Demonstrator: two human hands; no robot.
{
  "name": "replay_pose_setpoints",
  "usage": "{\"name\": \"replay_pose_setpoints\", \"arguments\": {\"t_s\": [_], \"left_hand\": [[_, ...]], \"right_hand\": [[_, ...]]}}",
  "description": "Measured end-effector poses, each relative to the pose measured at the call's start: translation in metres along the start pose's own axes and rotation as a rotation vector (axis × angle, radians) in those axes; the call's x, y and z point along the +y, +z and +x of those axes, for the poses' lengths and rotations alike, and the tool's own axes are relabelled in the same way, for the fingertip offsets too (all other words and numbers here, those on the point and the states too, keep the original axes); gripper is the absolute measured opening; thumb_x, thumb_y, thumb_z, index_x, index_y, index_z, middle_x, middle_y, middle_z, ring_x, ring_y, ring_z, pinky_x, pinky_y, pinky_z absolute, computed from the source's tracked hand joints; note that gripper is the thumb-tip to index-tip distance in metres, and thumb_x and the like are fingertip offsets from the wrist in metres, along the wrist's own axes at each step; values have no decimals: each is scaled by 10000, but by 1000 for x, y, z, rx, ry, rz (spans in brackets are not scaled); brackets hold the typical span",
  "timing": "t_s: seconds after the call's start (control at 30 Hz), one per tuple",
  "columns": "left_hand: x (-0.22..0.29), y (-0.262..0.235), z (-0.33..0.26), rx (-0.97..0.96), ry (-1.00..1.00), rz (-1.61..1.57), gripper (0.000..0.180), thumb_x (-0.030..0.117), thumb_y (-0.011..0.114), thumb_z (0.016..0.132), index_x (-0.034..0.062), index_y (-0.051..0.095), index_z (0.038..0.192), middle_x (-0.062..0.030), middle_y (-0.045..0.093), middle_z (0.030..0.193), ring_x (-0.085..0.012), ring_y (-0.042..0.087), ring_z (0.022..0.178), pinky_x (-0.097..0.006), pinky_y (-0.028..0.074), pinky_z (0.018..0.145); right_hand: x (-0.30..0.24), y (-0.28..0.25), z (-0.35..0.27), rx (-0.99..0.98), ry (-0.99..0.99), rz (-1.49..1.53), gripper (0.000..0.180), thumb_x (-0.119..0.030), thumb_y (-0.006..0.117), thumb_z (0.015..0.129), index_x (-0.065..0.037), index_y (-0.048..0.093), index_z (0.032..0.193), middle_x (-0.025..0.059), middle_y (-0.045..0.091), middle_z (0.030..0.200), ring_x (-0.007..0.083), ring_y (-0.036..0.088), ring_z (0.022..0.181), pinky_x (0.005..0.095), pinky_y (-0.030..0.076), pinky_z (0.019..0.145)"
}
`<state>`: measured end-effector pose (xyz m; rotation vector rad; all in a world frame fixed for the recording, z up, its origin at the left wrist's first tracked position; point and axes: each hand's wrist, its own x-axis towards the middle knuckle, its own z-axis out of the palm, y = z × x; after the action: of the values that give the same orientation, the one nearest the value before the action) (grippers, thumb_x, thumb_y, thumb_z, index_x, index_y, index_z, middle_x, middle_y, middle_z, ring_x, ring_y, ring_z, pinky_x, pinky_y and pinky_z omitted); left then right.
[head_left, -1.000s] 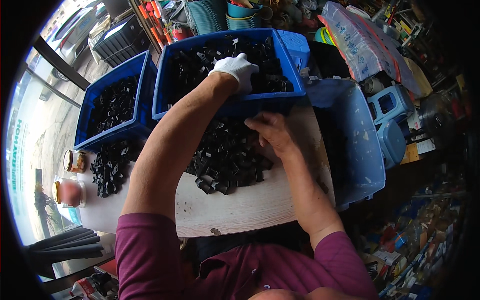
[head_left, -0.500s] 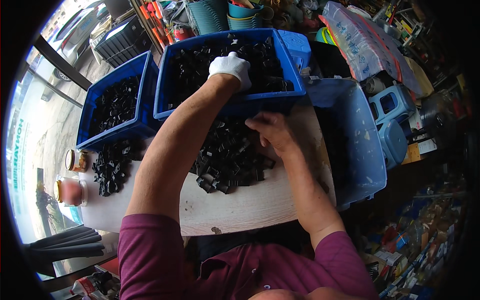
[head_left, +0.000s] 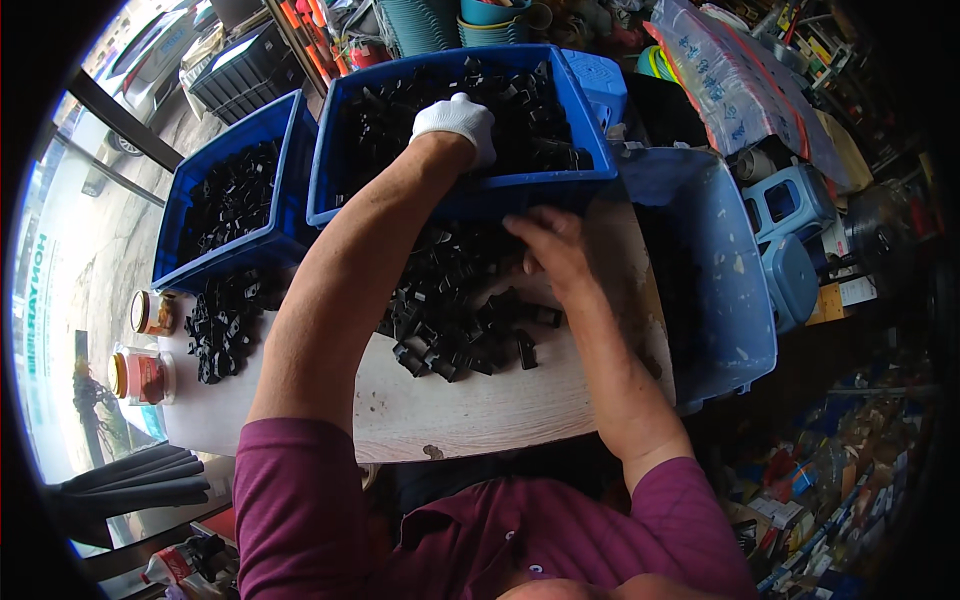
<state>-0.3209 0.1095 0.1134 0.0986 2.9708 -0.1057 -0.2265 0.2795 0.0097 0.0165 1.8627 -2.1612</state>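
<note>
My left hand (head_left: 458, 128), in a white knit glove, reaches into a large blue bin (head_left: 470, 196) heaped with small black plastic parts (head_left: 380, 110). Its fingers point down among the parts and are hidden. Bare, my right hand (head_left: 552, 245) hovers at the right edge of a loose pile of the same black parts (head_left: 445, 300) on the table (head_left: 480, 415). Its thumb and forefinger are apart, and no part shows between them. My left forearm covers some of the pile's left side.
A smaller blue bin (head_left: 225, 250) of black parts stands at the left, with a small heap (head_left: 222, 330) before it. Two jars (head_left: 150, 312) sit at the table's left edge. A big pale-blue tub (head_left: 725, 290) adjoins the right side, near blue stools (head_left: 790, 205).
Parts on the pile's right side have spread, with a few now lying apart nearer the table's front. My right hand has shifted slightly right. My left hand stays in the large bin.
</note>
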Motion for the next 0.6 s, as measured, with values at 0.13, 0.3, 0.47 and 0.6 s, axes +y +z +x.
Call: {"name": "replay_pose_setpoints", "arguments": {"t_s": [0.13, 0.3, 0.47, 0.6], "left_hand": [[-5, 5, 5, 83, 16, -8, 338, 257, 686, 884, 148, 769, 1193, -150, 750, 1174, -330, 727, 1103, -439, 605, 922], [-5, 5, 1, 191, 39, -74, 305, 216, 663, 882, 168, 775, 1162, -130, 754, 1160, -328, 725, 1090, -435, 602, 923], [-11, 2, -11, 366, 85, -203, 317, 191, 644, 858, 188, 779, 1145, -148, 749, 1141, -357, 717, 1066, -449, 589, 927], [-22, -3, -21, 603, 160, -362, 291, 226, 646, 865, 180, 781, 1118, -173, 743, 1087, -392, 711, 1019, -470, 578, 907]], "right_hand": [[0, -2, 3, 7, -17, -9, 193, -223, 822, 860, -70, 704, 866, -25, 573, 661, 76, 491, 462, 240, 383, 429], [5, 3, 5, 138, -44, 58, 195, -233, 821, 861, -72, 711, 855, -30, 575, 677, 71, 494, 487, 230, 390, 431], [7, 0, 3, 1, -11, 5, 195, -240, 822, 865, -81, 710, 845, -33, 565, 685, 69, 495, 497, 227, 388, 430], [7, -8, 7, 6, -32, -23, 225, -268, 828, 864, -82, 702, 869, -5, 614, 747, 80, 510, 497, 225, 404, 443]]}}
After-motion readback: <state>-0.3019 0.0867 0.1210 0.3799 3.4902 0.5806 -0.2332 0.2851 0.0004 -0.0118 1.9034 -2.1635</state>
